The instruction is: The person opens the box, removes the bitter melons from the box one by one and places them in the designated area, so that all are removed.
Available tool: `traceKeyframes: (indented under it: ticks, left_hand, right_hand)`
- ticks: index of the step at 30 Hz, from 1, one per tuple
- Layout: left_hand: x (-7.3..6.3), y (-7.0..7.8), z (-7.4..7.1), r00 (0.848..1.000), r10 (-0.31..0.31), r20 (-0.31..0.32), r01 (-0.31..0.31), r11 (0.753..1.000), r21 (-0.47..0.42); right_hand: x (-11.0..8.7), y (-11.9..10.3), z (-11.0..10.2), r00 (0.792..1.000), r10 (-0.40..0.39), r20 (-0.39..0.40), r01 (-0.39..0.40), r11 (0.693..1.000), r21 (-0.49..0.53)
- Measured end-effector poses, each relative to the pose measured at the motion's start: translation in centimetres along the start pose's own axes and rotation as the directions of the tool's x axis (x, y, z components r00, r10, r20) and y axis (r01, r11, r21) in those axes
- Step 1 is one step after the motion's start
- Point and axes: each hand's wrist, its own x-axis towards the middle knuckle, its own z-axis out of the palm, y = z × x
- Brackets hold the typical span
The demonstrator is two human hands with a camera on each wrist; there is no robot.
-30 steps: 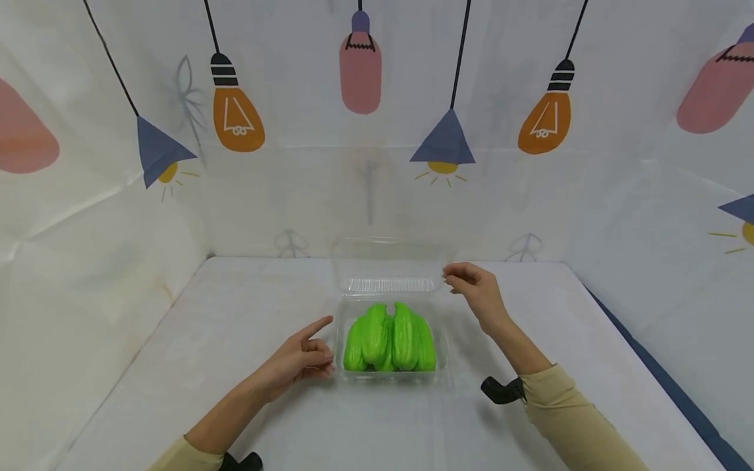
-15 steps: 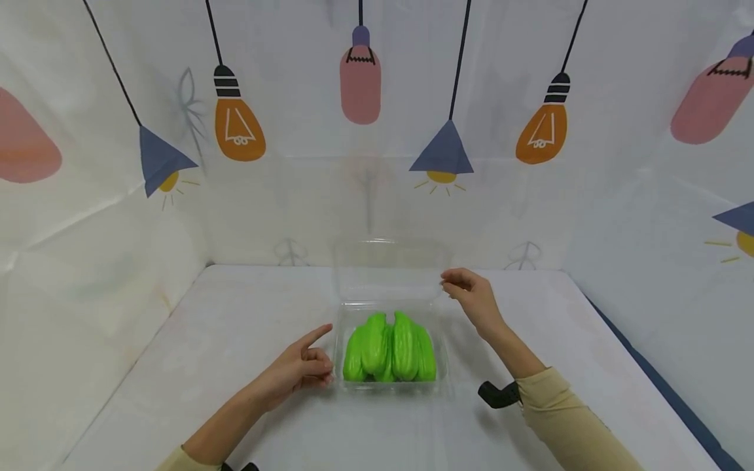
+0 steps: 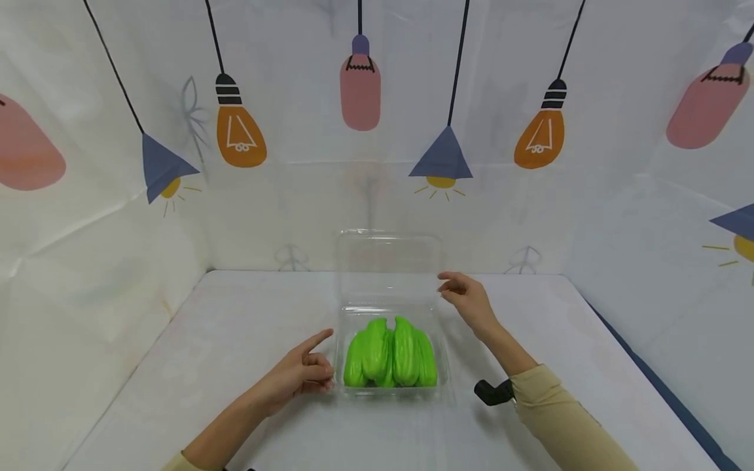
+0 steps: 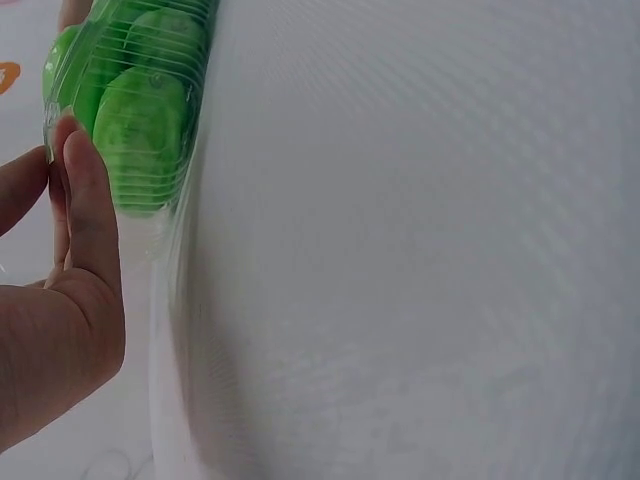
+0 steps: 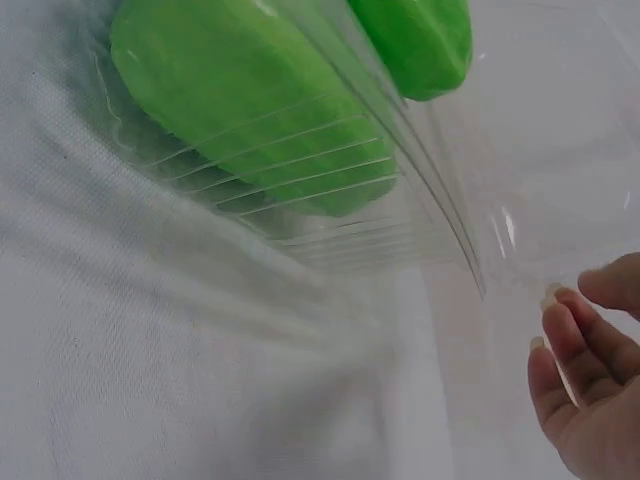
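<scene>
A clear plastic clamshell box [image 3: 389,394] stands on the table with its hinged lid [image 3: 390,254] raised behind it. Inside lie several bright green, glossy, elongated pieces [image 3: 405,353] that look like ridged fruit or vegetables; their exact kind is unclear. At the box's left side, my left hand [image 3: 300,371] pinches the rim between thumb and fingers, index finger stretched out in the head view. My right hand [image 3: 468,302] is at the lid's right edge, thumb and fingertips [image 5: 560,335] drawn together on the clear plastic. The transparent edge there is hard to make out.
A white-covered table [image 3: 259,307] bears the box near its middle. White sheeting [image 3: 294,196] printed with lamps and bulbs hangs behind and on both sides. A black wrist device [image 3: 493,392] sits by the right sleeve [image 3: 559,412].
The lid has tilted more upright, its top edge rising against the backdrop. My right hand has shifted slightly left with it. The left hand stays at the box; the head view has tilted up slightly.
</scene>
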Motion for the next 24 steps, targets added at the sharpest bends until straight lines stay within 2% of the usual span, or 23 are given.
traceKeyframes:
  ticks: [10,17,21,24]
  left_hand:
    - [-0.3,-0.1,0.2,1.0,0.008,0.003,-0.008,1.0,0.002]
    - [-0.3,-0.2,0.3,1.0,0.015,0.004,-0.015,1.0,-0.001]
    - [-0.4,-0.2,0.3,1.0,0.014,0.009,-0.014,1.0,-0.005]
    - [-0.5,-0.2,0.4,1.0,0.011,0.014,-0.011,1.0,-0.011]
  right_hand:
    - [0.1,0.6,0.7,0.998,0.057,-0.006,-0.057,0.998,-0.011]
    - [0.0,1.0,1.1,0.998,0.057,-0.012,-0.057,0.998,0.01]
    - [-0.6,-0.6,0.9,0.998,0.056,0.006,-0.056,0.998,0.013]
    - [-0.5,-0.2,1.0,0.998,0.06,0.007,-0.06,0.998,0.013]
